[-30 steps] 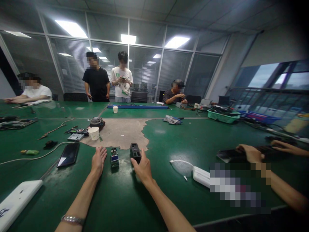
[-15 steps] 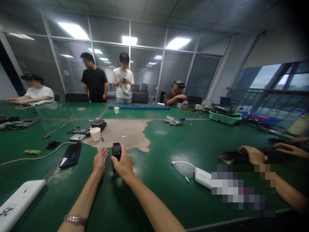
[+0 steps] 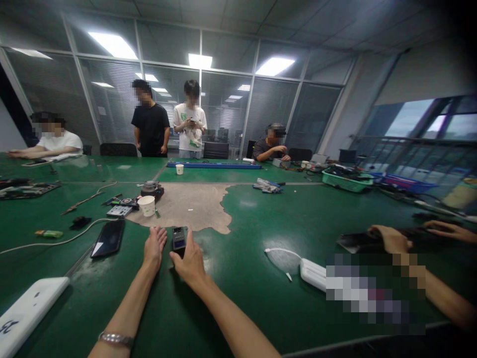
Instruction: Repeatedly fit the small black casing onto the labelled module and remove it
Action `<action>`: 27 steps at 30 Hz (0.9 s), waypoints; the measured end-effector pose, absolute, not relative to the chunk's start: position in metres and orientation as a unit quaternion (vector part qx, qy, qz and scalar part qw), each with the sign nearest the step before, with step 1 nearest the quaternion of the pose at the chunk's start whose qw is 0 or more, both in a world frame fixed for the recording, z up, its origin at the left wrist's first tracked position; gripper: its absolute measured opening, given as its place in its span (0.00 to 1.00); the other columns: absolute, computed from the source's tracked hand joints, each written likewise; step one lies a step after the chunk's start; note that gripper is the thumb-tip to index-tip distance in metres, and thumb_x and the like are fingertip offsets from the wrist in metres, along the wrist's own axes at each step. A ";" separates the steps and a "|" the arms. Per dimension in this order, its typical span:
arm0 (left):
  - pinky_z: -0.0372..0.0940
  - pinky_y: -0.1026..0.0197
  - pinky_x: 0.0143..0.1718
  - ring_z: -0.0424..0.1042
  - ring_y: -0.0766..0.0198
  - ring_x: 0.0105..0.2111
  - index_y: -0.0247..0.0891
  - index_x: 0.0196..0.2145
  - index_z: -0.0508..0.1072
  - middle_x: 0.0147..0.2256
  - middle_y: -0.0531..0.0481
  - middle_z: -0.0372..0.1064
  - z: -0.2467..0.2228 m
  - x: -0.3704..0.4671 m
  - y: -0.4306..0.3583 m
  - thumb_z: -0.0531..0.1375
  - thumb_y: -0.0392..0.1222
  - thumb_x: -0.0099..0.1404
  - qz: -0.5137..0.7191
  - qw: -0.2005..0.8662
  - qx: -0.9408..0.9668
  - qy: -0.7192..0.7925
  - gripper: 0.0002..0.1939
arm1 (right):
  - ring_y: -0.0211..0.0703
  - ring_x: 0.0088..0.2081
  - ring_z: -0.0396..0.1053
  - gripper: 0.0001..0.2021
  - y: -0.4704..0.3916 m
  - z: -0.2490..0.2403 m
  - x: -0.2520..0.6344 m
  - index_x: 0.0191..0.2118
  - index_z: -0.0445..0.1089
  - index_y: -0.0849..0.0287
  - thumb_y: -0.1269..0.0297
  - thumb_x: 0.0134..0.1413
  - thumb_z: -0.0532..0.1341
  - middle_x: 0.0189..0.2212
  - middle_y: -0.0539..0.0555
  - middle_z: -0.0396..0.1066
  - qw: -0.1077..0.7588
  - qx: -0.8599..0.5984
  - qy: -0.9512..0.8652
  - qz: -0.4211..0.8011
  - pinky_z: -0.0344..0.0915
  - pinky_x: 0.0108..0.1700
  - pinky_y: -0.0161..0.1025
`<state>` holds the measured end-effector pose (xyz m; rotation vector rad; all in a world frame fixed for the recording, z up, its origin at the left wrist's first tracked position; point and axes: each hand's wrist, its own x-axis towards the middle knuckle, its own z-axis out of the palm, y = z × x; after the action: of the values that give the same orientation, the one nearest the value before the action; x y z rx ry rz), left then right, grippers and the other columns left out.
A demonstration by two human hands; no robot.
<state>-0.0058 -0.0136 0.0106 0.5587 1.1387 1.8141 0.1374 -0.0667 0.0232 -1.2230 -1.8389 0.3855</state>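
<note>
My right hand [image 3: 191, 259] grips a small black boxy device [image 3: 179, 237] by its sides, thumb on the left and fingers on the right. On its face are small dark details and a bluish panel, too small to read. Just left of it, my left hand [image 3: 154, 247] rests on edge over the green tabletop, fingers stretched out and apart from the device. It holds nothing. A black smartphone [image 3: 108, 238] lies further left. Beyond my hands stands a white paper cup [image 3: 146, 206] by a small circuit board with metal parts [image 3: 119, 210].
A white power bank-like block [image 3: 32, 311] lies at the near left, a white cable [image 3: 74, 238] behind it. At right are a white power strip-like bar [image 3: 312, 275] and another person's hand [image 3: 391, 239] over dark parts. A green basket [image 3: 348, 182] stands further back; several people are across the table.
In my right hand the black device has tilted, so a different face with a bluish panel now shows. My left hand has hardly moved. The person in black across the table has shifted right.
</note>
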 end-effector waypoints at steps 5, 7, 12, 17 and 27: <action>0.59 0.57 0.52 0.66 0.58 0.50 0.28 0.56 0.61 0.53 0.31 0.61 0.008 -0.008 -0.012 0.46 0.56 0.66 0.732 0.447 0.231 0.459 0.31 | 0.56 0.48 0.67 0.39 -0.073 0.026 0.121 0.63 0.44 0.74 0.64 0.49 0.61 0.48 0.69 0.66 0.417 -0.531 -0.719 0.166 0.64 0.48 0.45; 0.59 0.57 0.52 0.66 0.58 0.50 0.29 0.56 0.61 0.53 0.31 0.61 0.008 -0.008 -0.011 0.46 0.56 0.66 0.731 0.448 0.231 0.460 0.31 | 0.57 0.48 0.67 0.38 -0.076 0.026 0.114 0.62 0.45 0.74 0.64 0.49 0.61 0.48 0.70 0.66 0.420 -0.549 -0.705 0.159 0.64 0.48 0.46; 0.59 0.56 0.52 0.66 0.58 0.50 0.30 0.55 0.62 0.53 0.32 0.62 0.008 -0.008 -0.011 0.46 0.57 0.66 0.727 0.449 0.226 0.467 0.31 | 0.55 0.46 0.69 0.40 -0.079 0.040 0.111 0.64 0.40 0.72 0.62 0.51 0.60 0.46 0.68 0.68 0.466 -0.550 -0.676 0.152 0.65 0.46 0.44; 0.59 0.56 0.52 0.66 0.58 0.51 0.30 0.55 0.62 0.54 0.32 0.60 0.010 -0.006 -0.013 0.45 0.56 0.66 0.727 0.451 0.230 0.464 0.30 | 0.52 0.52 0.64 0.39 -0.067 0.070 0.143 0.64 0.38 0.71 0.60 0.53 0.59 0.52 0.67 0.63 0.523 -0.510 -0.669 0.136 0.62 0.50 0.42; 0.58 0.55 0.53 0.65 0.56 0.51 0.27 0.56 0.61 0.53 0.28 0.60 0.017 -0.002 -0.018 0.46 0.54 0.67 0.731 0.447 0.224 0.464 0.30 | 0.50 0.54 0.63 0.36 -0.055 0.036 0.238 0.63 0.44 0.68 0.62 0.52 0.59 0.53 0.66 0.63 0.462 -0.583 -0.656 0.126 0.60 0.53 0.42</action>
<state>-0.0017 -0.0176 0.0168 0.5534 1.1483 1.8102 0.2377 -0.0545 0.0363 -1.4336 -1.6132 0.3086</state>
